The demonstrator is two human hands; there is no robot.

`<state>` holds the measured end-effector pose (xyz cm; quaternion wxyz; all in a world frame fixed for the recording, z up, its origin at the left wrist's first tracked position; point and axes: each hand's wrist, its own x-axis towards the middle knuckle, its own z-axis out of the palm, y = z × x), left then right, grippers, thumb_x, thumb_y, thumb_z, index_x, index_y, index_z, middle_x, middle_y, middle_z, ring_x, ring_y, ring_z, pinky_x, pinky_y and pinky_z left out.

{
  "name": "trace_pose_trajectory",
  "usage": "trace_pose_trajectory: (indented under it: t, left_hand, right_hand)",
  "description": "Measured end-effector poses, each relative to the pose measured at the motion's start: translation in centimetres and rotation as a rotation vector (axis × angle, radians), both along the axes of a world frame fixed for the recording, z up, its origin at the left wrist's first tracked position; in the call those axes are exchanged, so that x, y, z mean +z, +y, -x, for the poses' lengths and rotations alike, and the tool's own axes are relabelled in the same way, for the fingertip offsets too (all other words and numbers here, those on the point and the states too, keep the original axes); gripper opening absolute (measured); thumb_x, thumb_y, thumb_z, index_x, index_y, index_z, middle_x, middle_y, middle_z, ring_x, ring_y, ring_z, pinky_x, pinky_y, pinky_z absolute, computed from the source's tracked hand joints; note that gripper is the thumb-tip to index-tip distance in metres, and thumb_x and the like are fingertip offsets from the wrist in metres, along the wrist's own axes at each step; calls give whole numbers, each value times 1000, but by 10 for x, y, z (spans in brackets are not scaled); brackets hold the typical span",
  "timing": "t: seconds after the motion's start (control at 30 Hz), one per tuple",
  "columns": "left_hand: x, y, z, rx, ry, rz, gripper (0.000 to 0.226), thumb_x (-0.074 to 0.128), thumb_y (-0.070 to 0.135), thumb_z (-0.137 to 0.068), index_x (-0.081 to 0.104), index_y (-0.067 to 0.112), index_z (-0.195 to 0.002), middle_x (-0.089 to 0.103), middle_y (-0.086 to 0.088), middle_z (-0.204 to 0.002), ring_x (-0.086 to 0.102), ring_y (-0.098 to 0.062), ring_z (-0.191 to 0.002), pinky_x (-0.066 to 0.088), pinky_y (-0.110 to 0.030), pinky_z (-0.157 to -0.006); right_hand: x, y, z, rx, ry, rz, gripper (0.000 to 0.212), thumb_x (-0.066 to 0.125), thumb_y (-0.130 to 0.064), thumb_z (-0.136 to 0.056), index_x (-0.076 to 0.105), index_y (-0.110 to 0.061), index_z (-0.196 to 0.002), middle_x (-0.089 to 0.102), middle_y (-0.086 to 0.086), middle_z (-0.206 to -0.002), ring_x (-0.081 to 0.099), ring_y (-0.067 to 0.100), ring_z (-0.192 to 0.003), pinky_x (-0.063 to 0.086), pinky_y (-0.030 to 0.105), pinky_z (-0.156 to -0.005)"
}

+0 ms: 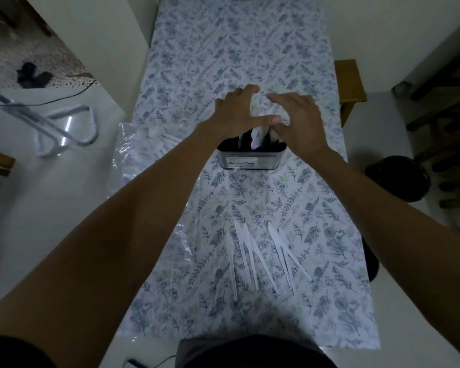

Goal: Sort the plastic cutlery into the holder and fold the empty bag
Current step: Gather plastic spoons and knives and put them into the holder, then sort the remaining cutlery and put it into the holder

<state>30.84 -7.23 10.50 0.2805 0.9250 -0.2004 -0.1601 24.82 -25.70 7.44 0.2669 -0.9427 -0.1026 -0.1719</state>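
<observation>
A dark rectangular cutlery holder (251, 160) stands mid-table with white plastic spoons (258, 136) sticking up from it. Both hands hover over its top. My left hand (237, 112) has its fingers spread and its thumb across the spoon heads. My right hand (300, 120) curls around the same bunch of white cutlery from the right. Several white plastic knives (260, 256) lie loose on the cloth near me. The clear plastic bag (141, 150) lies crumpled at the table's left edge, with some white cutlery inside.
A floral tablecloth (239, 49) covers the long narrow table. A wooden chair (349, 83) stands at the right edge, a dark bin (398, 179) on the floor beyond. A metal frame (64, 128) lies on the floor at left.
</observation>
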Motion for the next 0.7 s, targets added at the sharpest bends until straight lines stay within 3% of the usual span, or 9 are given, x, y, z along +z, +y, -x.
trace_pose_trajectory:
  t: [0.07,0.13,0.2,0.33,0.4,0.47,0.57,0.63,0.7]
  left_hand:
    - [-4,0,2,8,1,30,126,45,101,-56,31,25,-156,46,-6,-154,42,-25,-140,25,-56,-118]
    - [-2,-1,6,28,20,61,125,46,96,-59,26,22,-158,42,-8,-157,39,-26,-144,24,-56,-119]
    - [3,-1,8,30,21,40,126,44,94,-59,24,21,-159,40,-8,-159,37,-27,-146,22,-55,-120]
    - [2,1,8,-8,33,-2,124,44,94,-61,23,23,-160,37,-9,-160,33,-29,-147,20,-55,-120]
    - [1,1,9,-14,23,-36,118,52,91,-68,23,23,-160,36,-9,-161,31,-30,-148,18,-55,-121]
    - [0,3,12,-41,-36,-92,111,61,82,-78,21,20,-161,29,-10,-165,24,-30,-152,14,-54,-121]
    - [-2,7,22,-70,-152,-165,113,57,84,-78,22,17,-161,21,-12,-168,16,-28,-155,11,-56,-123]
    - [-7,9,35,-42,-211,-188,113,54,88,-76,27,18,-160,21,-12,-168,15,-28,-156,11,-56,-123]
    - [-15,13,54,22,-336,-157,105,50,89,-77,42,17,-153,31,-14,-164,27,-30,-153,19,-55,-120]
  right_hand:
    - [12,3,-2,119,74,-210,44,61,-13,-88,64,-12,-131,70,5,-122,65,15,-110,47,29,-99]
    - [21,5,-1,182,142,-362,37,59,-6,-85,70,-5,-121,71,1,-115,62,-8,-103,44,12,-95]
    - [24,6,0,176,179,-390,31,61,-5,-85,73,-5,-112,71,-3,-111,59,-15,-100,41,8,-92]
    - [19,5,-4,225,157,-337,30,57,-22,-83,75,-9,-104,74,1,-105,66,1,-99,50,23,-91]
    - [11,2,-7,182,102,-200,20,60,-22,-83,75,-17,-95,72,4,-98,65,23,-93,50,37,-85]
    - [0,-4,-7,98,1,26,11,69,-21,-80,73,-23,-90,68,3,-103,60,33,-96,46,43,-82]
    - [-10,-6,0,70,-98,361,13,76,-21,-73,75,-20,-86,64,8,-120,51,37,-110,44,45,-85]
    - [-11,-2,8,68,-137,460,7,72,-21,-77,77,-19,-82,62,10,-127,51,38,-116,42,48,-90]
    - [-11,0,16,24,-189,469,10,67,-21,-85,76,-17,-83,61,11,-132,51,38,-118,43,49,-94]
